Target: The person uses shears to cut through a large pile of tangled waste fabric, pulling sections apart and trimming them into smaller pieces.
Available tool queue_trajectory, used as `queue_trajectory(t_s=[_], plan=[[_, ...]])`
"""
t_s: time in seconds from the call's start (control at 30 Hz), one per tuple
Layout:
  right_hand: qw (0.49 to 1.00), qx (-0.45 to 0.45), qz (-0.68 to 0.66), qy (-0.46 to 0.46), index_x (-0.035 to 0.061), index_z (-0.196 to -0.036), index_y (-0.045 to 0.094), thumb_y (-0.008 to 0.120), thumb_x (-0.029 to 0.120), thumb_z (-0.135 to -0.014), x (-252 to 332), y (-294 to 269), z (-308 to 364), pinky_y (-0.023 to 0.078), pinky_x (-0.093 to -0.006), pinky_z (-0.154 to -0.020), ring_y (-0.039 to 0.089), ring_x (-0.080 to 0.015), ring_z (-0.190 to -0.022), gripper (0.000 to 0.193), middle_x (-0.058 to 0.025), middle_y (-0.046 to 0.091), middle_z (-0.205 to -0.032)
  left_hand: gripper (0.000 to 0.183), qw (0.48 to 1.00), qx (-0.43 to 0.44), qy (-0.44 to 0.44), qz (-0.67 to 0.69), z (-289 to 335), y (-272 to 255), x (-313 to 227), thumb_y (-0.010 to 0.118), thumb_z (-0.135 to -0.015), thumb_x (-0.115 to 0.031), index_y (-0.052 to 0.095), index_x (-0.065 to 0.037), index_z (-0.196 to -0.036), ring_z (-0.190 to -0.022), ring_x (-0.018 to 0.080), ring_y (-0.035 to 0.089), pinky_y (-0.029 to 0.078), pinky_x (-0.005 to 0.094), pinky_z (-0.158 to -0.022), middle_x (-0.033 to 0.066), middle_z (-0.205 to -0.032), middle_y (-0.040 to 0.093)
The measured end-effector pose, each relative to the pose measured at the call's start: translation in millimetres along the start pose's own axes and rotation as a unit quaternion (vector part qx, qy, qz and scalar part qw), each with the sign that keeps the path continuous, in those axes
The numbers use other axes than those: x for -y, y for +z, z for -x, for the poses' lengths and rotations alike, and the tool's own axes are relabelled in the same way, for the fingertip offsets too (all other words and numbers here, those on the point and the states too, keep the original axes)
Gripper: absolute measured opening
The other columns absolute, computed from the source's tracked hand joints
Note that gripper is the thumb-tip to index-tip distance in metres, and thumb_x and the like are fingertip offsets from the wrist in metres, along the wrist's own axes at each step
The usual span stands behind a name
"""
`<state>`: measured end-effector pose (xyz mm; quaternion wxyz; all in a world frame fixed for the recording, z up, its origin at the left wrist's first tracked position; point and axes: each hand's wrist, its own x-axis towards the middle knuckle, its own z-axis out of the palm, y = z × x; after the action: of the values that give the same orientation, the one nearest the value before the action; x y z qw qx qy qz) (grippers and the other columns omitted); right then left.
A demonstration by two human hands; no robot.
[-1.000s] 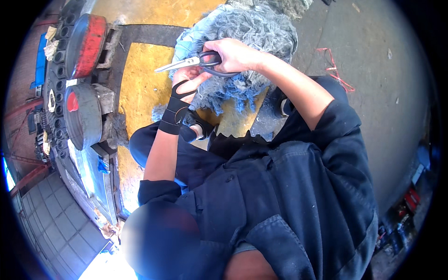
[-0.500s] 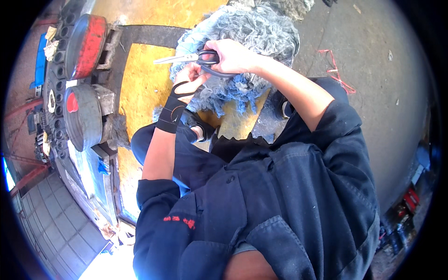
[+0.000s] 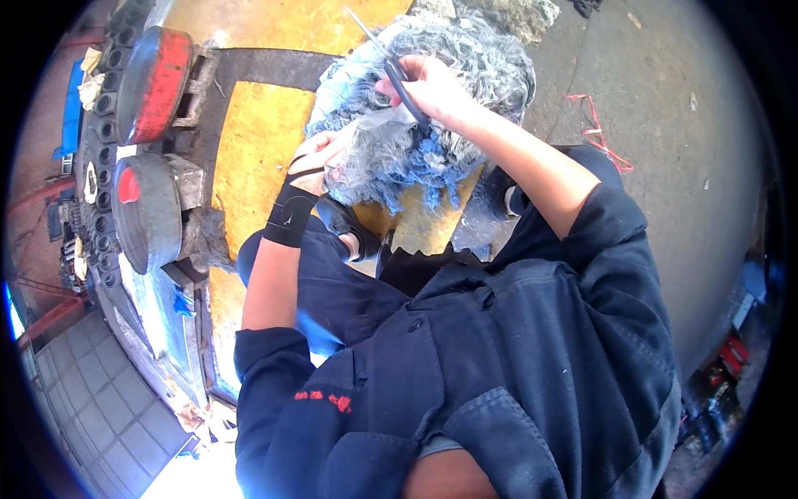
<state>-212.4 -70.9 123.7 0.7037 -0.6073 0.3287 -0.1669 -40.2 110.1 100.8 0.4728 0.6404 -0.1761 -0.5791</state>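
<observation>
My right hand (image 3: 430, 86) is closed on the black handles of a pair of scissors (image 3: 389, 62), whose metal blades point up and away to the left. Beneath it spreads a large heap of tangled grey and blue yarn waste (image 3: 478, 62). At the heap's near left edge, my left hand (image 3: 313, 156) has its fingers on a pale grey clump of the yarn waste and appears to grip it; the fingertips are partly hidden. A black wrap with a thumb loop covers my left wrist.
On the left stand a red-and-black drum (image 3: 158, 83) and a grey drum (image 3: 150, 212) on blocks. Yellow sheeting (image 3: 262, 133) lies on the floor beside the heap. A red strap (image 3: 594, 125) lies to the right. My shoe (image 3: 345, 224) is close below the heap.
My right hand has lifted away from the left with the scissors, which have turned from pointing left to pointing up. My left hand has moved slightly left and down, onto the heap's edge.
</observation>
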Motion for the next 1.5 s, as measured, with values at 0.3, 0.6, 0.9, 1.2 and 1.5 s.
queue_trajectory(t_s=[0.3, 0.6, 0.9, 1.2, 1.5], plan=[[0.861, 0.062, 0.492, -0.114, 0.0025, -0.073, 0.057, 0.058, 0.049, -0.079, -32.8, 41.0, 24.1, 0.05, -0.0419, -0.064, 0.062, -0.0357, -0.069, 0.047, -0.0177, 0.061, -0.068, 0.028, 0.972, 0.159, 0.004, 0.175, -18.9, 6.0, 9.7, 0.057, -0.09, -0.031, 0.059, -0.003, -0.097, -0.066, 0.0103, 0.056, 0.043, 0.0203, -0.056, 0.0018, -0.08, 0.061], [0.837, 0.034, 0.491, -0.239, 0.0037, -0.079, 0.063, 0.064, 0.037, -0.078, -27.0, 58.5, 20.9, 0.051, -0.0384, -0.061, 0.064, -0.0307, -0.065, 0.034, -0.014, 0.063, -0.07, 0.026, 0.981, -0.128, 0.033, 0.143, -43.3, -2.4, 32.9, 0.071, -0.076, -0.035, 0.063, -0.011, -0.077, -0.05, 0.0059, 0.053, 0.034, 0.0189, -0.04, -0.0022, -0.064, 0.059], [0.757, 0.535, 0.371, 0.058, 0.0006, -0.108, 0.057, 0.063, 0.032, -0.082, -158.9, 110.5, 123.3, 0.046, -0.0412, -0.081, 0.059, -0.0358, -0.092, 0.041, -0.0199, 0.061, -0.098, 0.016, 0.95, -0.065, 0.068, 0.297, -23.3, -25.7, -3.3, 0.049, -0.092, -0.028, 0.053, -0.015, -0.101, -0.054, 0.0072, 0.051, 0.037, 0.0198, -0.041, -0.0037, -0.069, 0.053], [0.714, 0.49, 0.479, 0.143, 0.0028, -0.084, 0.062, 0.058, 0.053, -0.078, -177.8, 138.7, 156.4, 0.049, -0.0435, -0.072, 0.062, -0.037, -0.081, 0.05, -0.0209, 0.064, -0.081, 0.022, 0.938, -0.116, 0.018, 0.326, -18.9, -39.8, -14.8, 0.063, -0.085, -0.035, 0.059, -0.014, -0.091, -0.065, 0.0078, 0.053, 0.038, 0.024, -0.051, -0.0026, -0.078, 0.059], [0.76, 0.493, 0.372, 0.201, 0.0065, -0.07, 0.064, 0.059, 0.055, -0.075, -197.5, 151.9, 165.2, 0.049, -0.043, -0.065, 0.063, -0.0348, -0.072, 0.049, -0.0161, 0.064, -0.071, 0.038, 0.924, -0.12, -0.087, 0.353, -47.4, -47.6, -33.2, 0.06, -0.085, -0.042, 0.061, -0.007, -0.1, -0.068, 0.0097, 0.056, 0.038, 0.0239, -0.054, 0.0033, -0.085, 0.064]])
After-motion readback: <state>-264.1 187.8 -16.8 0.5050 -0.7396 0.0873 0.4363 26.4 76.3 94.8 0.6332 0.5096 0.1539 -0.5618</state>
